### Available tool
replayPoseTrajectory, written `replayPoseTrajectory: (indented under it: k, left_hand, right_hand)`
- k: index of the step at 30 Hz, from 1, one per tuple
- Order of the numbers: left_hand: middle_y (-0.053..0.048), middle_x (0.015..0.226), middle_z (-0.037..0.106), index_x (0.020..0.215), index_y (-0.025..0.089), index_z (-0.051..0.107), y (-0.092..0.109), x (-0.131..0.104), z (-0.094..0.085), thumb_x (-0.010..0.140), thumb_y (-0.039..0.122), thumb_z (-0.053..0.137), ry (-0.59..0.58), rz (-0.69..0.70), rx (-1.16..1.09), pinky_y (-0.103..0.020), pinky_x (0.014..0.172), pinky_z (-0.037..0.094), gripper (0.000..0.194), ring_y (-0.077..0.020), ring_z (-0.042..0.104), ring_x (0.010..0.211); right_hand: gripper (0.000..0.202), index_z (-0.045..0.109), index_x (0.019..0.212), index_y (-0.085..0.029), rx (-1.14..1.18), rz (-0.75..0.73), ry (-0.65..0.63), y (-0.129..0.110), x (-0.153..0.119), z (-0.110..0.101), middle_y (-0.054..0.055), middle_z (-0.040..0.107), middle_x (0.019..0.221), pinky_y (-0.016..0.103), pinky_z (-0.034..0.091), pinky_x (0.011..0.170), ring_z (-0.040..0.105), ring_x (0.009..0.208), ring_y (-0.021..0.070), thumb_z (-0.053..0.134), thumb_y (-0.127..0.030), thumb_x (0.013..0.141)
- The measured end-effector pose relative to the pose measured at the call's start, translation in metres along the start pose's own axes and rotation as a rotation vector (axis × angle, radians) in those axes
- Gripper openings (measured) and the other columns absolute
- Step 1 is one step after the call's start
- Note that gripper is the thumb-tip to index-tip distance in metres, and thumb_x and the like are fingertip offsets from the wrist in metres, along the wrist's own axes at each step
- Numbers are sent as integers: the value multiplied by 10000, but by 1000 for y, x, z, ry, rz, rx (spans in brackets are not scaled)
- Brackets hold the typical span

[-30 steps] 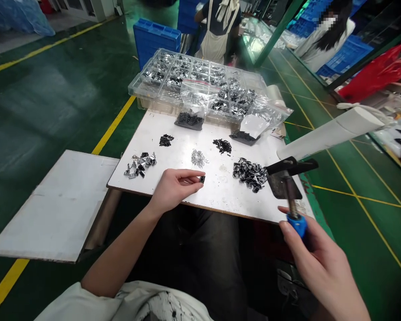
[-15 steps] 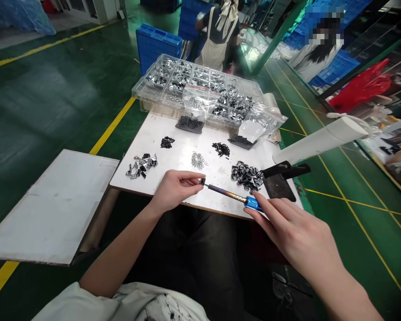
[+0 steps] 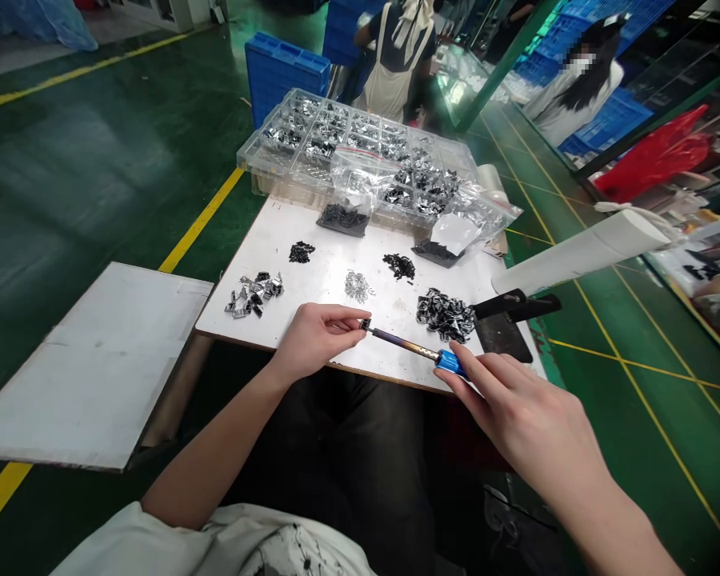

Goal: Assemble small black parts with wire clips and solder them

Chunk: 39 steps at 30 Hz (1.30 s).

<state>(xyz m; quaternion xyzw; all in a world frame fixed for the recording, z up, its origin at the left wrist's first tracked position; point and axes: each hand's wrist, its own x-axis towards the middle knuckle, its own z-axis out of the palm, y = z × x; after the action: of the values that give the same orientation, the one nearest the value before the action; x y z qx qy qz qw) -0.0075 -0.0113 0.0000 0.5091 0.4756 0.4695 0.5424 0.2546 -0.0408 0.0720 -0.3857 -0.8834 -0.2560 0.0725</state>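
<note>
The left hand (image 3: 315, 340) pinches a small black part (image 3: 366, 324) between thumb and fingertips, at the near edge of the white table (image 3: 312, 276). The right hand (image 3: 528, 424) closes on the blue handle of a soldering iron (image 3: 417, 350), its tip touching that part. A pile of shiny clips (image 3: 446, 314) lies just beyond the iron, on the table

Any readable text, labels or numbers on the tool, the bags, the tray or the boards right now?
None can be read.
Soldering iron in the right hand: no marking shows.
Plastic bags: a white patch, no legible print.
Compartment tray: no label shows.
Small part in the left hand: too small to tell.
</note>
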Motion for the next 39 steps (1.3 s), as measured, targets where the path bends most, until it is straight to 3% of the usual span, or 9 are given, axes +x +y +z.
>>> replayPoseTrajectory:
  k: [10, 23, 39]
  left_hand:
    - [-77, 902, 797, 1061, 148, 808, 1, 0, 0, 762, 233, 773, 8, 6, 38, -297, 819, 634, 313, -206, 755, 849]
    - [-73, 926, 800, 1083, 155, 801, -3, -1, 1, 784, 236, 757, 13, 55, 78, -286, 827, 637, 313, -197, 757, 854]
    - [-65, 919, 804, 1060, 153, 808, -5, -1, 2, 784, 226, 753, 18, 76, 112, -268, 802, 636, 291, -193, 761, 833]
  right_hand:
    - [356, 688, 1089, -135, 32, 45, -52, -4, 2, -1, 7, 589, 657, 294, 293, 497, 561, 550, 141, 442, -389, 1050]
    - [330, 682, 1159, -89, 2, -13, -10, -3, 0, 0, 21, 617, 712, 307, 323, 568, 581, 630, 147, 561, -354, 1005]
    - [350, 675, 1181, -80, 27, -87, -24, 4, 5, -3, 33, 603, 723, 309, 356, 589, 568, 651, 170, 527, -351, 1017]
